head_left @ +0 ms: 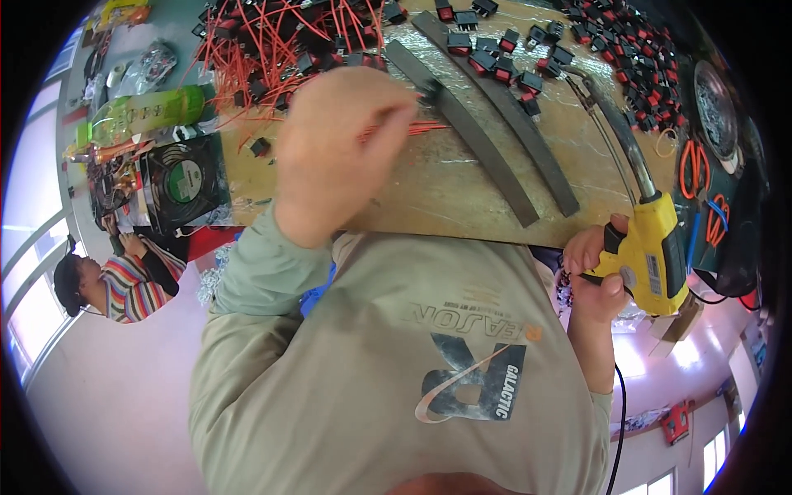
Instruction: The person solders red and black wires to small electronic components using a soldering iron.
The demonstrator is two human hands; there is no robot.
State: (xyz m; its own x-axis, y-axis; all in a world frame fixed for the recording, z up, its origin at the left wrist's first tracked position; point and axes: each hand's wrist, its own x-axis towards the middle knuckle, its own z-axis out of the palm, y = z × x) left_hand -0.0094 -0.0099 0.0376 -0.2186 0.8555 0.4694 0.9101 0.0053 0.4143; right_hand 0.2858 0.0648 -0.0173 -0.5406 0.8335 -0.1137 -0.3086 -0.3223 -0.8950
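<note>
My left hand is over the bench, curled and slightly blurred, with its fingertips hidden. Red wires show at its edge; whether it grips them I cannot make out. Just beyond it, a small dark piece sits against one of two long grey metal bars. My right hand is wrapped round the handle of a yellow soldering gun, fingers at the trigger. From the gun, a bent metal tube reaches over the bench towards black-and-red rocker switches.
Switches with red wires are heaped at the far left, and a pile of rocker switches lies far right. A black fan and a green bottle stand left. Orange-handled pliers and a round metal dish are right. A person sits left.
</note>
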